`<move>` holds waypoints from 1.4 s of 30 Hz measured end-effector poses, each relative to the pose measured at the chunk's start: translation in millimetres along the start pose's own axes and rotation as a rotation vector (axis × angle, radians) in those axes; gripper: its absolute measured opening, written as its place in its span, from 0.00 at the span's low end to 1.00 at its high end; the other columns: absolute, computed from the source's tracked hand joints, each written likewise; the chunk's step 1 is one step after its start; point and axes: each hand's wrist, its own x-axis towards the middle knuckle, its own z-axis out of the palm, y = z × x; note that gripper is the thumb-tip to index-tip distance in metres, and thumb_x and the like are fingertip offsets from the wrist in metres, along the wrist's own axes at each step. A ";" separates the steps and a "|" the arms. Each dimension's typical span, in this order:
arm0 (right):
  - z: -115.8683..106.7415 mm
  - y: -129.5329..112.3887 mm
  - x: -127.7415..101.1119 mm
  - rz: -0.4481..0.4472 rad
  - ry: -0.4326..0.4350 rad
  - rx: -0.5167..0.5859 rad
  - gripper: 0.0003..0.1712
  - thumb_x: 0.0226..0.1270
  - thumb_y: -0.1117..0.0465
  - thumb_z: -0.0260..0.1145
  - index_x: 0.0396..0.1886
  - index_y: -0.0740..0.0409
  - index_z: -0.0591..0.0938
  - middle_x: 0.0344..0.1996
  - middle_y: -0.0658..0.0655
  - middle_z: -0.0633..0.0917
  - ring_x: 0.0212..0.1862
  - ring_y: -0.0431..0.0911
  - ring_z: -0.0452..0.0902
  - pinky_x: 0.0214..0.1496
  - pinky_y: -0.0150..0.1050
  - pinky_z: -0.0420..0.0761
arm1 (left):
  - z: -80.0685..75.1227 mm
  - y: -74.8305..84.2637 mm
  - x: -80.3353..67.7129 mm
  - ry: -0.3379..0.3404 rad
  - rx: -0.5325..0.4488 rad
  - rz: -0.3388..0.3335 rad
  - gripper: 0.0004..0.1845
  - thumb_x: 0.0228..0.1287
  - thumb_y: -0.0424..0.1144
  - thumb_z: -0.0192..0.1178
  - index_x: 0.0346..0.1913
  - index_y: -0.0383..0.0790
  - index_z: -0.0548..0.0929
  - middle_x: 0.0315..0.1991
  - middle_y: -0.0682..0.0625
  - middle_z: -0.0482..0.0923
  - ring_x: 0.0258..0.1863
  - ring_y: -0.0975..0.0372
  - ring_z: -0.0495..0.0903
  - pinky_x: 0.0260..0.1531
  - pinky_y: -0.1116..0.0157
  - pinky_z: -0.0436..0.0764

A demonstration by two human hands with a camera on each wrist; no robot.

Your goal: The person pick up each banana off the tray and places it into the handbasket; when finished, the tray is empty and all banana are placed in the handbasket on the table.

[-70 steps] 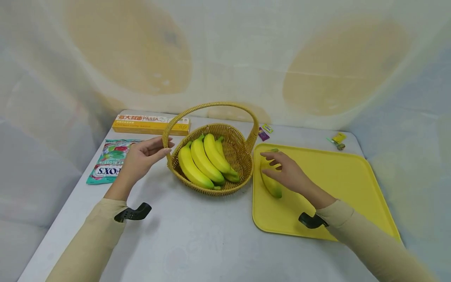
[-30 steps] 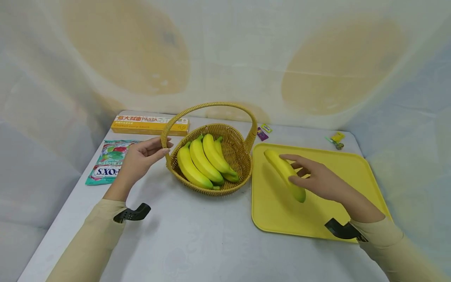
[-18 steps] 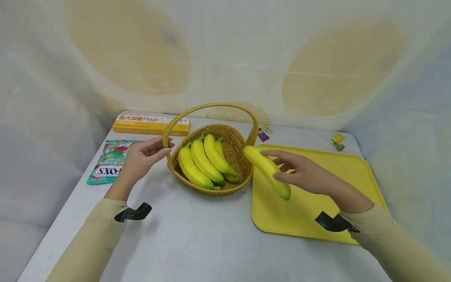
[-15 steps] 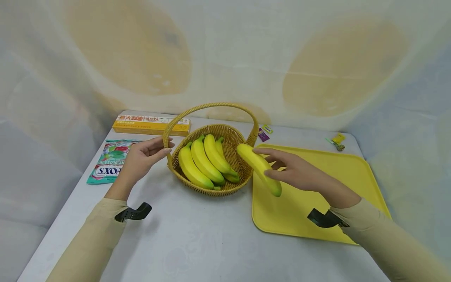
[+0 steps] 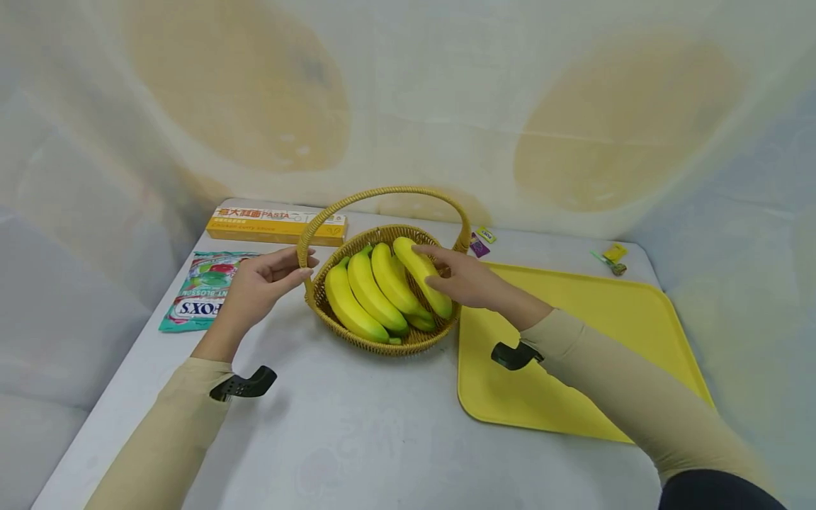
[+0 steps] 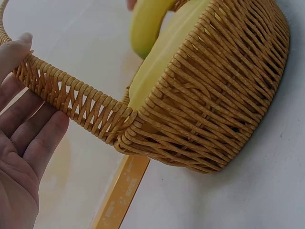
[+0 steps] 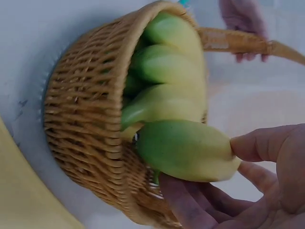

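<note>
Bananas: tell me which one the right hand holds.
The rightmost banana, nearest the tray. The right hand grips it over the basket; the others lie untouched in a bunch.

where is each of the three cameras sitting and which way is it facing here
Head: worn high, facing forward and down at the table; shows both sleeved arms, left hand, right hand, wicker basket, yellow tray.
Left wrist: low beside the basket, facing its handle; shows the left palm and fingers on it.
Right wrist: close from the basket's other side; shows fingers gripping the banana.
Shared: all three show basket and banana; the right wrist view also catches the left hand.
</note>
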 end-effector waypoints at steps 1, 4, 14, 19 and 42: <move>2.1 1.8 4.6 0.007 0.001 -0.007 0.35 0.78 0.60 0.59 0.80 0.44 0.62 0.64 0.62 0.78 0.32 0.47 0.71 0.26 0.37 0.67 | 0.2 0.0 0.0 -0.002 -0.003 0.001 0.24 0.70 0.48 0.66 0.63 0.39 0.82 0.53 0.44 0.86 0.51 0.66 0.85 0.51 0.72 0.82; 7.6 5.8 15.5 0.027 -0.010 -0.017 0.35 0.79 0.60 0.58 0.81 0.45 0.61 0.65 0.62 0.78 0.26 0.43 0.69 0.24 0.36 0.66 | 0.3 0.3 0.0 -0.002 -0.012 0.012 0.23 0.70 0.47 0.67 0.63 0.39 0.83 0.52 0.44 0.86 0.50 0.66 0.86 0.51 0.72 0.82; 19.5 9.9 31.2 0.044 -0.032 -0.079 0.37 0.77 0.60 0.61 0.81 0.48 0.60 0.57 0.62 0.83 0.21 0.41 0.67 0.25 0.35 0.69 | -0.9 4.1 -1.8 -0.008 -0.009 0.008 0.24 0.71 0.46 0.66 0.64 0.38 0.82 0.53 0.44 0.86 0.51 0.67 0.85 0.52 0.73 0.81; 21.3 11.2 33.6 0.038 -0.039 -0.102 0.38 0.76 0.61 0.62 0.81 0.48 0.60 0.52 0.62 0.86 0.19 0.42 0.66 0.24 0.34 0.69 | -2.2 4.0 -2.1 0.001 -0.006 -0.001 0.24 0.70 0.47 0.66 0.63 0.39 0.82 0.53 0.45 0.86 0.51 0.67 0.85 0.52 0.73 0.81; 24.2 8.9 19.6 0.028 0.021 -0.134 0.36 0.74 0.63 0.62 0.80 0.49 0.63 0.57 0.62 0.83 0.15 0.39 0.57 0.21 0.33 0.65 | -2.2 3.6 -3.4 0.002 -0.012 0.003 0.23 0.71 0.46 0.66 0.63 0.38 0.82 0.53 0.43 0.86 0.52 0.67 0.85 0.53 0.73 0.81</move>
